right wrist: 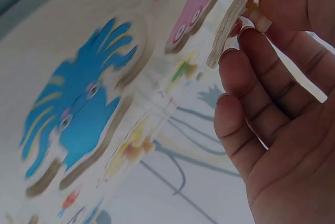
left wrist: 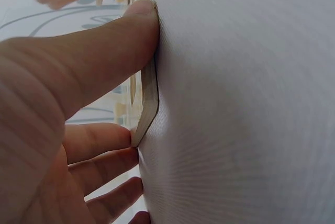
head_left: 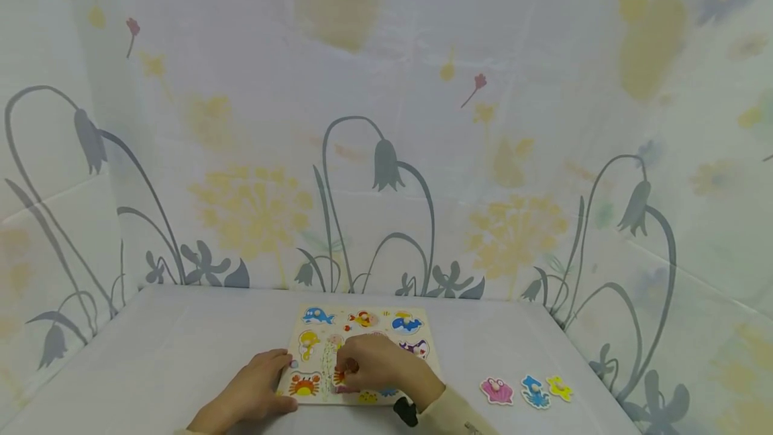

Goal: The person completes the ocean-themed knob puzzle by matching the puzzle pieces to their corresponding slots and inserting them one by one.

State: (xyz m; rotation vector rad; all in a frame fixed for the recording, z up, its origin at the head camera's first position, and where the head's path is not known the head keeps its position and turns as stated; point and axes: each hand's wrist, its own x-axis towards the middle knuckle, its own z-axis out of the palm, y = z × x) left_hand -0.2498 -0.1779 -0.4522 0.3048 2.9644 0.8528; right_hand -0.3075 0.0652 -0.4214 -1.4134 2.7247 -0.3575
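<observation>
White cloth (head_left: 151, 354) lies beneath; left hand (head_left: 253, 381) grips the puzzle board (head_left: 329, 397) at eight o'clock, right hand (head_left: 380, 364) pinches a knobbed piece (right wrist: 226, 33): best align outlines before pressing.

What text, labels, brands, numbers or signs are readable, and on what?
None readable.
Puzzle board: pictures only, no legible text.
Pink shell piece, blue piece, yellow piece: no legible text.
Backdrop cloth: flower prints, no legible text.
Right sleeve: dark mark at the frame's bottom edge, too small to tell whether it's lettering.
</observation>
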